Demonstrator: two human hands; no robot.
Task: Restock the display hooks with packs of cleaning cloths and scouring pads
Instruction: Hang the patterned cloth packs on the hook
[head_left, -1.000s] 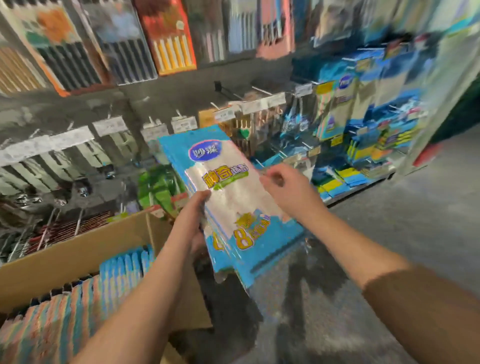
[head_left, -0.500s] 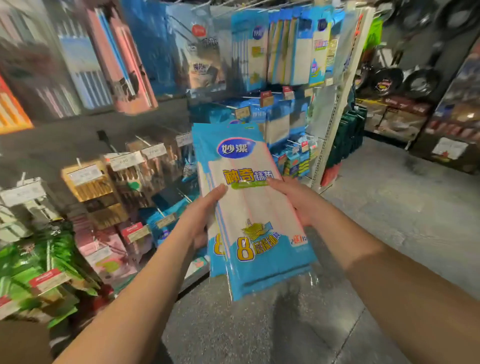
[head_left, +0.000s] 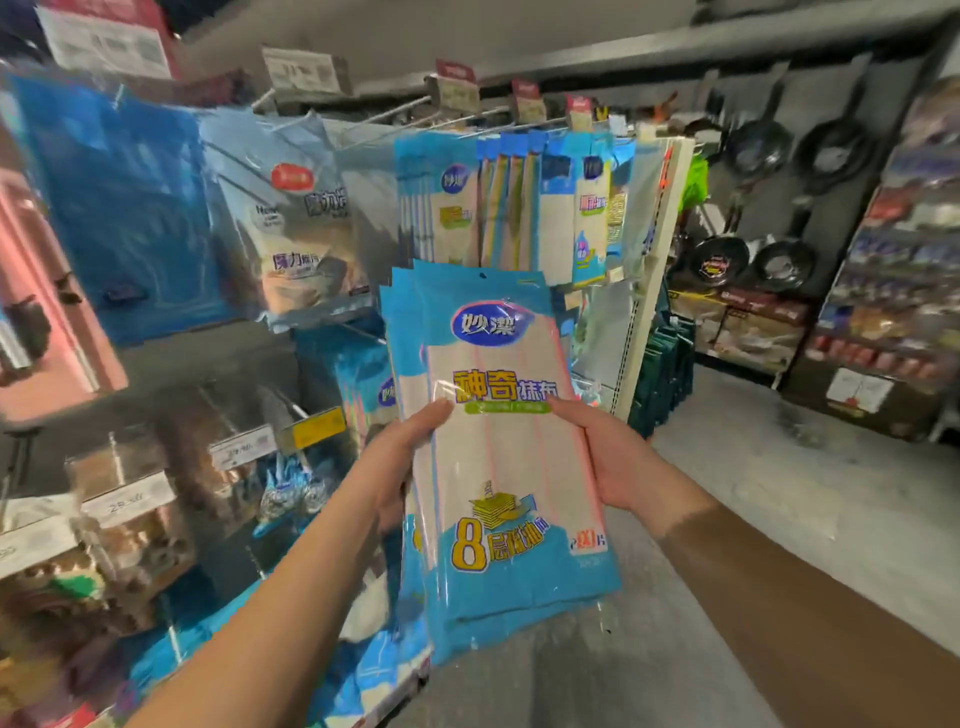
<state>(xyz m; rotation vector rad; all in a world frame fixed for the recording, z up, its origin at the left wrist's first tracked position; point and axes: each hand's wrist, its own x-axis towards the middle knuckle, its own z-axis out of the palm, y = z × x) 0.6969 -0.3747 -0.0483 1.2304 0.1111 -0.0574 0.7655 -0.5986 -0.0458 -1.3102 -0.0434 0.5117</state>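
Packs of cleaning cloths (head_left: 493, 447), a light, floppy, slick-filmed stack, sit upright between left hand (head_left: 400, 462) and right hand (head_left: 613, 457), each gripping an edge; better pinched near the top hang-hole.

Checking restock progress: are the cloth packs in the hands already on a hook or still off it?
Off. The cloth packs are held between left hand and right hand, below the hanging packs.

I'm looking down a dim shop aisle, grey concrete floor (head_left: 753, 519) stretching lower right, dark wall (head_left: 810, 171) with frying pans (head_left: 756, 148) hanging upper right, white shelf upright (head_left: 655, 270) standing centre.
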